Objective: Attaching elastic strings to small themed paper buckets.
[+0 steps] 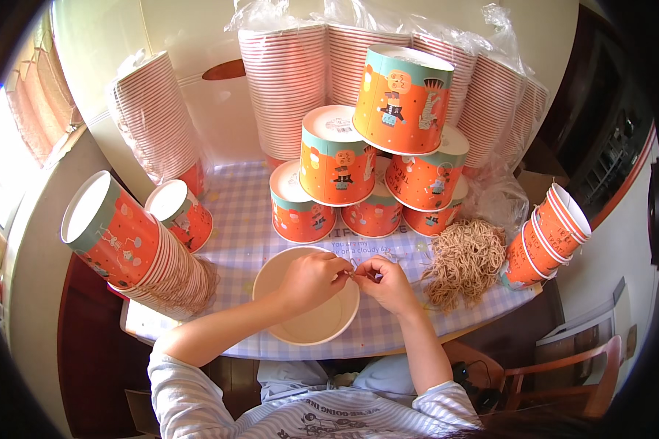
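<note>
Bucket (311,323) at the table's (234,219) near side, mouth up toward the person, likely so both hands can get at its rim. And look at those fingers! Left hand (313,278) reaches across the mouth, thumb and fingertips pinched together; right hand (389,285) meets it by the right-hand rim, pinching too, on what seems a thin strand (353,274), too small to be sure. Cord pile (465,263) sits just beyond the right hand, seemingly for easy reach. Behind, upturned buckets (401,102) rise in a pyramid, probably saving space.
</note>
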`<state>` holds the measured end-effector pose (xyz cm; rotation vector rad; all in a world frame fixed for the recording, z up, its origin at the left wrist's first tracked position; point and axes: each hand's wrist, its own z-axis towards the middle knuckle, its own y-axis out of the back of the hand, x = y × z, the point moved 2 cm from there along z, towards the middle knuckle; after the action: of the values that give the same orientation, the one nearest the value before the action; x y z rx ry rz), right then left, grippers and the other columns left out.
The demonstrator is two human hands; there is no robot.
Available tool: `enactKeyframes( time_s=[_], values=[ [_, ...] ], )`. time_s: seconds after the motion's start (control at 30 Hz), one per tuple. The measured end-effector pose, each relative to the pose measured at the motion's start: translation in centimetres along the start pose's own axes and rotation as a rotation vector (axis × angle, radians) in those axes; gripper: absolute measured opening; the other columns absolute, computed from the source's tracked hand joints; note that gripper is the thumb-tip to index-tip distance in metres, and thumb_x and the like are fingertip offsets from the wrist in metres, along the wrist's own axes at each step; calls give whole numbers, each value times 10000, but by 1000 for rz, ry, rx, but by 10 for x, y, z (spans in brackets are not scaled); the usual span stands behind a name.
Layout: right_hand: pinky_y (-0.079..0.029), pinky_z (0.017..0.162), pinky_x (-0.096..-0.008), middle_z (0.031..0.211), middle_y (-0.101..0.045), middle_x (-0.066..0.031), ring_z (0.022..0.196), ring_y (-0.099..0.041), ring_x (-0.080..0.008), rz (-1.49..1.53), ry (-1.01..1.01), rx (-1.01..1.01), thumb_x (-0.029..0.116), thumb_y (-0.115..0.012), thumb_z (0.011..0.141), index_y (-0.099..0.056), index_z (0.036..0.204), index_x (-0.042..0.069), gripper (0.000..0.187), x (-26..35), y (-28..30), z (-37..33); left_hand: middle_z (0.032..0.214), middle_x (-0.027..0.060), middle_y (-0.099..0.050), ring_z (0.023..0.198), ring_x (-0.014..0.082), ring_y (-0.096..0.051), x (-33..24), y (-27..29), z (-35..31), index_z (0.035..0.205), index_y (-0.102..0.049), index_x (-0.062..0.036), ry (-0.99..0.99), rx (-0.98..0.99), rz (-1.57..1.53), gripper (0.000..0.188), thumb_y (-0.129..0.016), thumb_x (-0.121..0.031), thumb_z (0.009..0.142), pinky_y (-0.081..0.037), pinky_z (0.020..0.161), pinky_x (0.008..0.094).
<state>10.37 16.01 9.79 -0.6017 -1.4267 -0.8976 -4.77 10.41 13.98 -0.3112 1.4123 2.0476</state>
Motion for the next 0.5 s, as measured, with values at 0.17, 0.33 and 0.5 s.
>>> enactKeyframes(
  time_s=[0.17, 0.33, 0.5],
  values=[
    [-375, 550, -197, 721, -497, 20, 613, -428, -48, 47, -9, 5, 77, -647, 730, -600, 760, -3, 97, 1, -1, 0, 679, 91, -628, 610, 228, -614, 4, -2, 0, 785, -645, -58, 109, 31, -115, 107, -609, -92, 691, -489, 555, 335],
    [-370, 548, -195, 717, -488, 23, 610, -424, -47, 39, -3, -2, 73, -646, 728, -604, 766, -3, 95, 1, 0, -1, 683, 105, -632, 608, 228, -619, 3, -2, 0, 789, -656, -49, 94, 22, -168, 121, -618, -90, 681, -497, 573, 324],
    [-365, 546, -191, 716, -486, 24, 605, -420, -45, 50, -1, -2, 68, -639, 728, -608, 774, 1, 87, 0, 0, -1, 703, 122, -639, 622, 197, -632, 8, -5, 0, 822, -662, -32, 208, 85, -291, 155, -611, -86, 686, -507, 599, 295]
  ],
)
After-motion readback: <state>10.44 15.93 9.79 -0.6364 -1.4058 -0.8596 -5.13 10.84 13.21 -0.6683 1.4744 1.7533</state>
